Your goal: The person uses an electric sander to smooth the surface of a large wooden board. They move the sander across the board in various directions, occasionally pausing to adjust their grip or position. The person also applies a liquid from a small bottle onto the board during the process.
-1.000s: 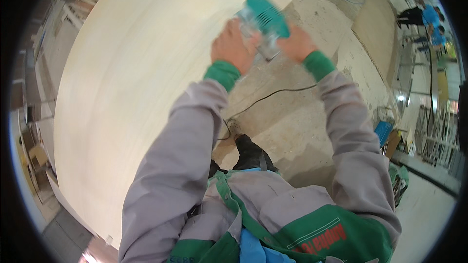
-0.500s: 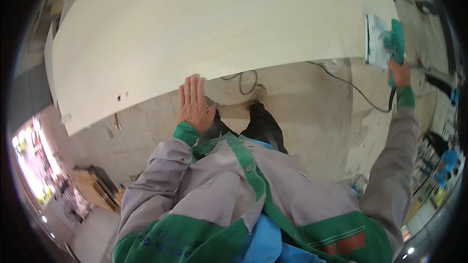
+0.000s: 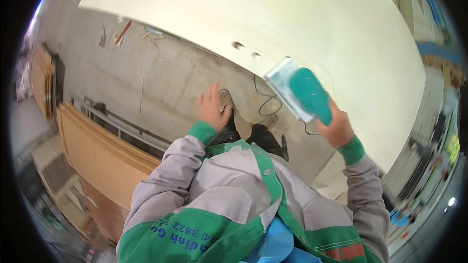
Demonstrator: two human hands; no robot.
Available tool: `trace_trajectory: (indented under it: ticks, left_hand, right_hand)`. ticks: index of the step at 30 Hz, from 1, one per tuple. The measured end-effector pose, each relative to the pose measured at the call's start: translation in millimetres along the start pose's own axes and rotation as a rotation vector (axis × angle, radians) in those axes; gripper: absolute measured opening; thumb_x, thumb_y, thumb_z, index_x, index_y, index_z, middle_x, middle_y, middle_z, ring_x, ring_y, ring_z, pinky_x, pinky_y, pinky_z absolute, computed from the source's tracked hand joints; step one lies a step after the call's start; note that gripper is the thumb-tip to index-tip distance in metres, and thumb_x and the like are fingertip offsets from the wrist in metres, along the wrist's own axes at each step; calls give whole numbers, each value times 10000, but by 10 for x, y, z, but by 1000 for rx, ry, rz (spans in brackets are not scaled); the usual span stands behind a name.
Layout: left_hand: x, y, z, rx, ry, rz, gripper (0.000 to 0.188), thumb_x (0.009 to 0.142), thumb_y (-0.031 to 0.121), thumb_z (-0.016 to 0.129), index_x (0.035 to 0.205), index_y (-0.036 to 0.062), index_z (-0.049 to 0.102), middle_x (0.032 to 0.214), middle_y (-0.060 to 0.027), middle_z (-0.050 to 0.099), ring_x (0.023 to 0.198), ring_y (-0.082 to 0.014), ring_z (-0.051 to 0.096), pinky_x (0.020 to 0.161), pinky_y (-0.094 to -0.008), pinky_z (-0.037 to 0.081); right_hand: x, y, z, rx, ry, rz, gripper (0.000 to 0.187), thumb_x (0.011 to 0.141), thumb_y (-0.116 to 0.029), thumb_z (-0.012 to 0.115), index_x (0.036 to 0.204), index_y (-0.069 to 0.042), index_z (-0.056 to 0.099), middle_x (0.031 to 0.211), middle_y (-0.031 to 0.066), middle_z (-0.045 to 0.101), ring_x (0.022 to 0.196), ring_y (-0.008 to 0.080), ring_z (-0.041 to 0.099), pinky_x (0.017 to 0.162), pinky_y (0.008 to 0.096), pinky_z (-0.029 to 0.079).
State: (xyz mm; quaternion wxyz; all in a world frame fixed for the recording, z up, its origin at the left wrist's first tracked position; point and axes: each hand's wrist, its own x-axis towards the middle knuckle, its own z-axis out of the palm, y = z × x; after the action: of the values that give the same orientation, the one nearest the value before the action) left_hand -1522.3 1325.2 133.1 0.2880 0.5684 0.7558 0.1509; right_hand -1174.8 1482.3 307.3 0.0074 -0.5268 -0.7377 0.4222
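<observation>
A teal power sander [image 3: 308,92] with a pale rectangular base is in my right hand [image 3: 338,125], whose fingers wrap round its handle. The sander sits over the near edge of a large cream-white panel [image 3: 341,24]. Two dark holes [image 3: 238,46] show in the panel close to that edge, left of the sander. My left hand [image 3: 212,108] is raised in front of my body, off the panel, with its fingers apart and nothing in it; motion blurs it a little.
A dark power cord [image 3: 267,103] loops down to the concrete floor [image 3: 161,78] by my shoes. Stacked brown boards [image 3: 105,151] stand at the left beside a metal rail [image 3: 129,125]. An orange-brown strip [image 3: 123,33] lies on the floor under the panel's edge.
The sander and my right hand have come from the panel's far right end in toward the middle. My left hand has left the panel's edge. My body and view have turned.
</observation>
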Motion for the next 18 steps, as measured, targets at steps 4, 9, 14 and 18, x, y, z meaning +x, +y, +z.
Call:
trace_trajectory:
  ticks: [4,9,14,18]
  left_hand:
    - [-441,-1044,-316,-244,76,-456,892,895,318,729,1599,12,274,1489,-269,519,1278,-435,578,1064,-468,483]
    - [-861,-1710,-737,-299,287,-672,812,933,323,704,1580,15,322,1475,-283,535,1224,-406,642,1022,-457,516]
    - [-291,-1578,-1437,-461,499,-522,784,966,375,707,1553,-21,370,1493,-251,541,1270,-372,630,1001,-428,534]
    - [376,-1278,-2156,-476,663,-275,770,991,438,677,1540,-21,395,1513,-260,520,1322,-372,588,1065,-446,494]
  right_hand:
    - [1296,-1306,433,-100,-161,-212,756,855,-207,638,1550,-73,374,1053,317,688,979,490,685,849,506,543]
    - [2883,-2881,1196,-306,-101,-606,652,819,-244,658,1418,-36,501,1084,284,705,1064,470,665,923,486,544]
    - [3744,-3971,1528,-268,-281,-391,518,788,-247,671,1262,-49,608,1048,249,724,971,431,681,908,478,549]
    - [3688,-3687,1335,-342,-281,-516,565,779,-240,682,1315,-83,597,1051,242,727,978,417,687,904,477,549]
